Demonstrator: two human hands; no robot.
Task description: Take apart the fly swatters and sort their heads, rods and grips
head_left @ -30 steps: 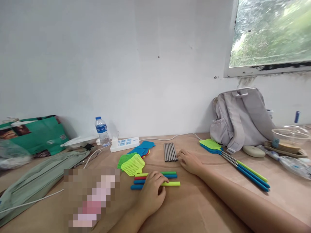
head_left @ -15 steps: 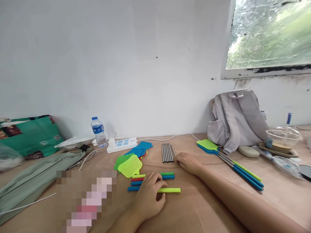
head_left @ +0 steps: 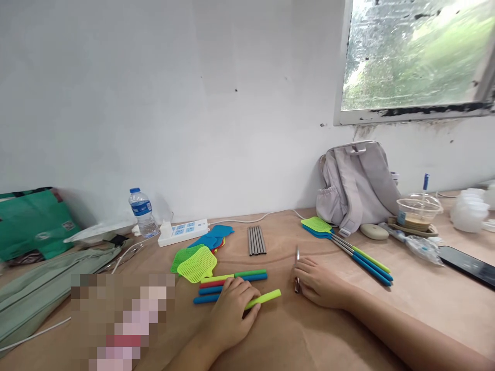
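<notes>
My left hand (head_left: 235, 312) is closed on a yellow-green fly swatter handle (head_left: 269, 297), whose free end slants up to the right. Beside and partly under that hand lie several loose handles, among them a blue handle (head_left: 204, 299) and a green handle (head_left: 251, 273). My right hand (head_left: 315, 281) grips a thin metal rod (head_left: 297, 253), which points away from me. Other metal rods (head_left: 257, 240) lie side by side farther back. Left of them are loose swatter heads: a yellow-green mesh head (head_left: 197, 264), a green one behind it and a blue pile (head_left: 213, 239).
Whole fly swatters (head_left: 363, 260) lie to the right, before a grey backpack (head_left: 359, 185). A drink cup (head_left: 417, 214) and a phone (head_left: 469, 265) are farther right. At the back left stand a power strip (head_left: 183, 233) and a water bottle (head_left: 143, 211).
My right hand has drawn one metal rod away from the row, toward me and to the right. The yellow-green handle in my left hand has tilted upward at its right end. The view has turned slightly right.
</notes>
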